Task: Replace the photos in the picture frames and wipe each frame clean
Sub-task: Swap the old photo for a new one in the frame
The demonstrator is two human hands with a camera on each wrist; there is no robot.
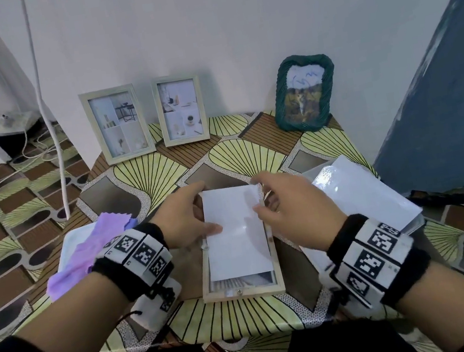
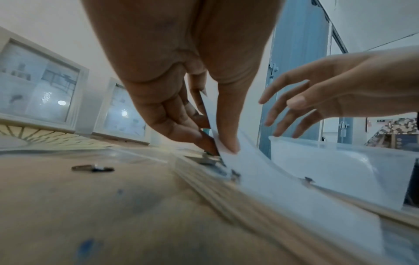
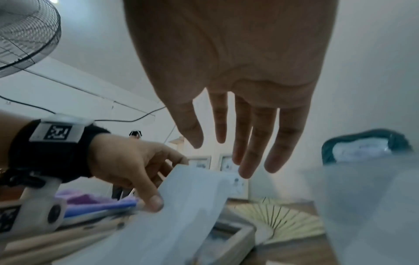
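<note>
Face-down wooden frame (image 1: pixel 243 292) sits dead centre at 6 o'clock, white photo sheet (image 1: pixel 235 230) half in it. Left hand (image 1: pixel 184 217) pinches its 9 o'clock edge; right hand (image 1: pixel 290 212) hovers loose, holding nothing. I'd slide it flat, corners square.

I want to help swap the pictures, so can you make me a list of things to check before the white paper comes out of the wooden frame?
1. Left hand pinches the white photo sheet at its left edge: ok.
2. Right hand gripping the sheet: not ok, its fingers hang straight above it.
3. Face-down light wooden frame flat on the patterned table: ok.
4. Sheet free of the frame: not ok, its near end lies inside.
5. Purple cleaning cloth within reach at the left: ok.
6. Back tabs turned aside: cannot tell.
</note>
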